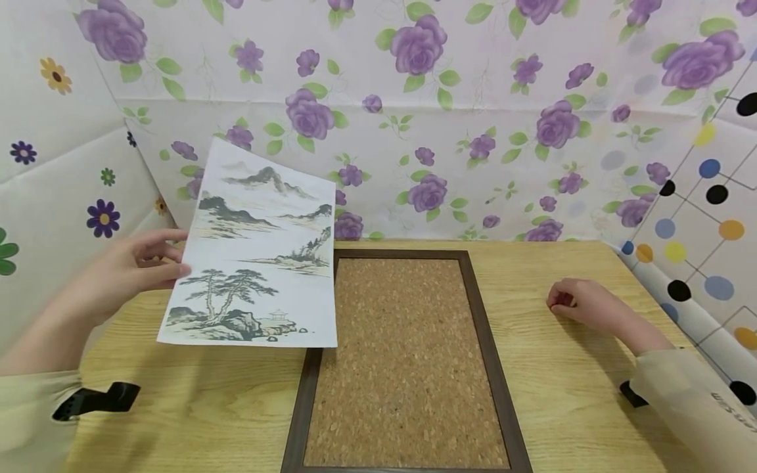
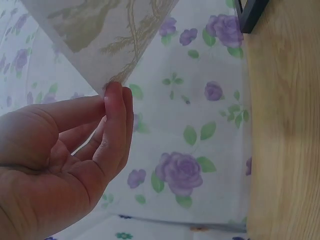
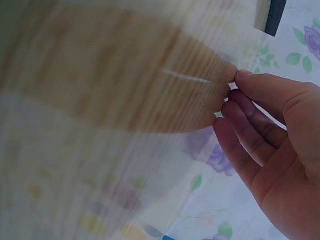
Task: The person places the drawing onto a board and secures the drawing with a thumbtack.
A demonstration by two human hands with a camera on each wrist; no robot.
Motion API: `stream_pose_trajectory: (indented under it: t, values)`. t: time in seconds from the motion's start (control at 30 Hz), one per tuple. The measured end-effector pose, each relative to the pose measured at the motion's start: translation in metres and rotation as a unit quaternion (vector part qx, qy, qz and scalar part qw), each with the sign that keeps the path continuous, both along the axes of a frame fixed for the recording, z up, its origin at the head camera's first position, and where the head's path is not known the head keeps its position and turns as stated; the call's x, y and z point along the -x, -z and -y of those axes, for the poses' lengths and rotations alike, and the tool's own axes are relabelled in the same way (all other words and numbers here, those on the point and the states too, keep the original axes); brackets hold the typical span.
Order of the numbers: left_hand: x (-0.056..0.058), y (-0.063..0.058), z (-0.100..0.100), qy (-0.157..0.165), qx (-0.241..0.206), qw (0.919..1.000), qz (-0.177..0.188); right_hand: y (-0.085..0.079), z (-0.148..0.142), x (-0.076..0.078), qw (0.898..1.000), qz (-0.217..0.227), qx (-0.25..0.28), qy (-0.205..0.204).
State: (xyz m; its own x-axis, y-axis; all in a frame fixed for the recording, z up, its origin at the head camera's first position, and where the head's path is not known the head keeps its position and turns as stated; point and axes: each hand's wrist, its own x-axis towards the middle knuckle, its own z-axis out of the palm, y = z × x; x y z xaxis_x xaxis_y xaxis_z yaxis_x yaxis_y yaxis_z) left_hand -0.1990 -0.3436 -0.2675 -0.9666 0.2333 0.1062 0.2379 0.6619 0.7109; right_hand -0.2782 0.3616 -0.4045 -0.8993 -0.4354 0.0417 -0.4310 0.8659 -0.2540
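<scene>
A white sheet printed with an ink landscape painting (image 1: 260,256) is held up over the left of the table. My left hand (image 1: 136,269) pinches it by its left edge. In the left wrist view the left hand (image 2: 75,145) grips the sheet (image 2: 95,40) near a corner, thumb against fingers. Partly covered by the sheet, a dark-framed cork board (image 1: 408,368) lies flat in the middle. To its right, my right hand (image 1: 582,305) rests with loosely bent fingers at the tabletop. The right wrist view shows the right hand (image 3: 280,135) with its fingertips at the glossy wood surface; nothing is visible in them.
The pale wooden table (image 1: 195,414) reaches back to a wall covering with purple flowers (image 1: 420,46). A dotted covering (image 1: 718,230) stands along the right side, and a flower-patterned one (image 1: 59,151) along the left. Black straps (image 1: 97,401) hang at both sleeves.
</scene>
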Motion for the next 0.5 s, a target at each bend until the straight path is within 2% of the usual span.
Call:
stream_pose_trajectory:
  t: [0.1, 0.3, 0.5]
  values:
    - [0.002, 0.003, -0.012, 0.010, -0.004, 0.9999, 0.007, -0.001, 0.001, -0.001, 1.000, 0.000, -0.002, 0.003]
    - [0.007, 0.017, -0.037, 0.025, -0.052, 0.9980, 0.023, -0.003, 0.005, -0.004, 1.000, 0.001, -0.004, 0.005]
    - [0.015, 0.031, -0.063, 0.036, -0.082, 0.9931, 0.076, -0.003, 0.005, -0.004, 1.000, -0.003, -0.006, 0.002]
